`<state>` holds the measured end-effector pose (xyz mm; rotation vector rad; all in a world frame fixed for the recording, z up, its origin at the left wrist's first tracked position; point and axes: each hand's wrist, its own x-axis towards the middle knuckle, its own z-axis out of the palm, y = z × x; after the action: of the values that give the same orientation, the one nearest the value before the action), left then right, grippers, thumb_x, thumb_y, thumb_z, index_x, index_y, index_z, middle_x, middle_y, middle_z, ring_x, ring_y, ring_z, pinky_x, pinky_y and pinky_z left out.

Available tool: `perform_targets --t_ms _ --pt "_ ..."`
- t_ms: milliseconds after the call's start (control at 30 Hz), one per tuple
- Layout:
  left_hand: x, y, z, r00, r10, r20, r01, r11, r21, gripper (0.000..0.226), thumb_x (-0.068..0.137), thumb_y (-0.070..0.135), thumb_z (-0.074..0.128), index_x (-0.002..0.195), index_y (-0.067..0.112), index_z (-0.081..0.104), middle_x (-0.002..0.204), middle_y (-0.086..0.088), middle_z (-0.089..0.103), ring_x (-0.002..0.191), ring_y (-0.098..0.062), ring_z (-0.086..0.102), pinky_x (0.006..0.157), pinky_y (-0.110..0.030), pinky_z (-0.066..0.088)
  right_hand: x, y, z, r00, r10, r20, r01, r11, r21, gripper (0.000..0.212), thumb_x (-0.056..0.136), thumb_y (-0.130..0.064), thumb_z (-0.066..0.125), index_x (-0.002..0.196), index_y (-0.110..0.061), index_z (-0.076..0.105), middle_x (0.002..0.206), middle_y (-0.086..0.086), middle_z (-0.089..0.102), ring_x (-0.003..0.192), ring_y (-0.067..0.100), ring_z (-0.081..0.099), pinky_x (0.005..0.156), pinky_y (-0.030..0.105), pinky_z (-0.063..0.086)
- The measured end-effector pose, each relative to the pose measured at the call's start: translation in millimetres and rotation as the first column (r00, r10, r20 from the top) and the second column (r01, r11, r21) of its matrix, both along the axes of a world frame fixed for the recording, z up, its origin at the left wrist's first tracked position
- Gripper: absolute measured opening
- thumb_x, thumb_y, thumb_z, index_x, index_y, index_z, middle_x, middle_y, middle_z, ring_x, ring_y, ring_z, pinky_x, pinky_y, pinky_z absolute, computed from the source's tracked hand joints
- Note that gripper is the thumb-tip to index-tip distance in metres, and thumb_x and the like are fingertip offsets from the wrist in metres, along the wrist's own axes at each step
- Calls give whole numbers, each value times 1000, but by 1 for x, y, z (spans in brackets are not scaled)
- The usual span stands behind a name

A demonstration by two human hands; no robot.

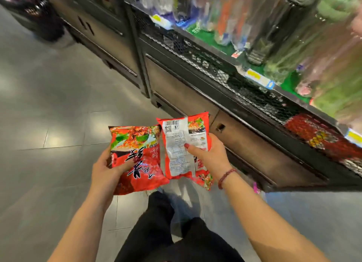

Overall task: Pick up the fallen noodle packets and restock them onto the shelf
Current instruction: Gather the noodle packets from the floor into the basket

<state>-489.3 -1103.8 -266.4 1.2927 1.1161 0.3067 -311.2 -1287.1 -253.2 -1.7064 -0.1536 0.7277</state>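
A dark metal shelving unit (176, 89) runs diagonally from the upper left of the frame to the right edge, and its plain base panels stand on the grey tiled floor (49, 124). Its lower tier has a black mesh front (221, 73), and red noodle packets (305, 132) lie behind it at the right of the frame. The tier above has a green liner (203, 36) carrying blurred upright packages (293, 36), with yellow price tags (253, 75) on its front edge.

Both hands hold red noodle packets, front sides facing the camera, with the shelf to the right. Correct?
Not quite. The head view shows the right packet, in the right hand, back side up: a white panel with a barcode. The left packet, in the left hand, is front side up; the shelf is to the right.
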Motion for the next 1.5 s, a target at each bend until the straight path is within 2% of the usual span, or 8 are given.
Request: perform_targets --t_ms 133,233,433,667,967,1233,1333,1500 --pt "-8 74 6 999 43 25 -44 999 13 59 64 13 85 115 30 62 101 0 74 84 -20 72 70 -39 58 9 89 6 995 97 8 -97 995 11 29 76 -5 79 88 -25 62 88 -10 70 76 -4 67 72 20 55" --pt "-12 125 13 996 88 33 -89 996 30 48 72 11 82 110 31 61 96 4 74 83 -19 73 69 -35 56 13 147 11 990 140 4 -140 990 20 27 78 -5 77 89 -25 61 88 -9 70 72 -6 66 66 13 53" --pt "-21 208 18 967 248 63 -251 967 42 53 69 13 85 114 26 61 100 2 73 85 -19 73 71 -37 56 23 250 15 973 230 -24 -230 973 7 26 78 -9 78 96 -21 63 97 -3 73 87 12 71 80 34 58" --pt "-3 306 13 917 390 89 -394 918 41 50 75 9 80 119 23 60 105 -1 73 91 -24 72 76 -42 57 57 387 15 914 407 -8 -406 913 51 27 80 -10 76 101 -22 63 95 -9 72 84 6 71 69 22 58" --pt "53 465 31 840 540 52 -542 835 94 56 75 11 81 122 27 57 110 -1 69 94 -24 70 80 -46 58 130 588 14 825 564 -32 -563 825 44 31 79 -19 77 106 -21 63 101 -3 73 89 13 72 77 37 59" --pt "85 573 30 778 627 51 -629 776 49 60 74 11 81 118 36 50 108 2 66 91 -25 70 77 -45 58 161 718 21 770 636 -45 -635 771 37 29 79 -12 77 105 -16 65 96 -3 75 86 11 72 75 32 59" --pt "90 625 23 771 637 21 -637 770 19 61 76 14 80 123 34 46 111 2 63 95 -28 68 82 -50 57 165 770 13 768 637 -65 -637 770 17 32 79 -15 78 107 -18 64 99 -3 74 90 13 71 80 38 58" --pt "92 735 9 772 635 30 -635 772 9 65 77 13 79 130 30 45 114 1 61 94 -27 68 75 -43 58 164 879 -1 766 641 -42 -642 767 10 27 79 -17 77 102 -22 64 99 -3 74 91 15 71 82 43 58"
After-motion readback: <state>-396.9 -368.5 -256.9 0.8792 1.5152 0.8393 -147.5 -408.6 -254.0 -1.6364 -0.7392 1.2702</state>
